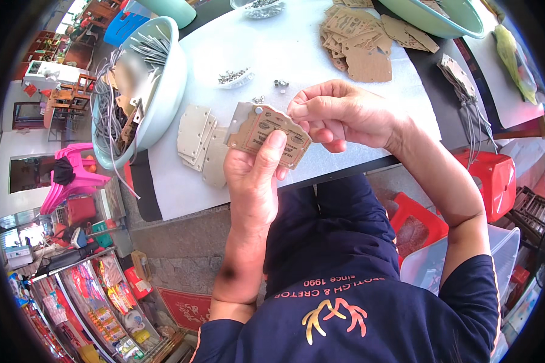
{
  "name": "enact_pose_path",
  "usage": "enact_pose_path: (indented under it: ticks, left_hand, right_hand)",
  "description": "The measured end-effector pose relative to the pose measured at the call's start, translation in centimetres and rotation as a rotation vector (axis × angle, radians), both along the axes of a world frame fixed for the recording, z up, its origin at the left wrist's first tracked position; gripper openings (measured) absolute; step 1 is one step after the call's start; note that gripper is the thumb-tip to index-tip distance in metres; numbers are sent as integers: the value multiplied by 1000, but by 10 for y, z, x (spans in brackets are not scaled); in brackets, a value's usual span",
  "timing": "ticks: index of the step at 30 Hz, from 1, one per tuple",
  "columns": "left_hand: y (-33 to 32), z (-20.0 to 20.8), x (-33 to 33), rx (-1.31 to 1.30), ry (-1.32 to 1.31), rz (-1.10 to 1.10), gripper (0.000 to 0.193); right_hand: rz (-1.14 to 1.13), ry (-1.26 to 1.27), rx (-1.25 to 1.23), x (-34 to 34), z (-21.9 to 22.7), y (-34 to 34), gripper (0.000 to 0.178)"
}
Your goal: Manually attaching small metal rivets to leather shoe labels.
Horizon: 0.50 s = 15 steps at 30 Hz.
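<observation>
My left hand is closed on a flat tan printed plate with notched edges and small holes, its thumb pressed on the printed face. A paler grey layer shows behind the plate, and a small round metal piece sits near its upper left corner. My right hand is at the plate's right edge, thumb and forefinger pinched together; what they hold, if anything, is too small to make out. Pale blank plates lie overlapping on the white sheet, left of my left hand.
Small metal parts lie in a clear dish and loose on the white sheet. A pile of tan plates is at the far right. A pale green basin with wires stands left; wired plates lie right. Red stools stand below.
</observation>
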<state>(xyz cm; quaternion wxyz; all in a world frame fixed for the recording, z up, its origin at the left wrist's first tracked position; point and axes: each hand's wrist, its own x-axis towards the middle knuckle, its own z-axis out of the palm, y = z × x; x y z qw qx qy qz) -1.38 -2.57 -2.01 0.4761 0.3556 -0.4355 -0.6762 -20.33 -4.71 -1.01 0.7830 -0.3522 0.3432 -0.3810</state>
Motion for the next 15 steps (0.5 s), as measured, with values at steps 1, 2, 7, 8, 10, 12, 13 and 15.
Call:
enact_pose_path:
  ticks: [1, 2, 7, 8, 10, 12, 13, 15]
  left_hand:
    - [0, 0, 0, -13, -6, 5, 24]
    - [1, 0, 0, -25, -13, 9, 24]
    - [2, -3, 2, -57, 12, -9, 24]
    - [2, -2, 2, -50, 11, -5, 25]
    - [1, -4, 3, -43, 9, 1, 25]
    - [1, -4, 3, -36, 9, 6, 26]
    - [1, -4, 2, -35, 7, 12, 26]
    - [2, -4, 2, -35, 6, 19, 27]
  right_hand:
    - [-4, 40, -29, 1, 0, 1, 19]
    - [-8, 79, -59, 1, 0, 1, 19]
    - [35, 113, -103, -4, 2, 0, 21]
    - [45, 118, -97, -4, 2, -1, 22]
    - [46, 109, -88, -4, 2, -1, 23]
    - [46, 101, -79, -4, 2, -1, 23]
    - [55, 98, -88, -4, 1, -1, 24]
    - [66, 94, -98, -3, -1, -2, 24]
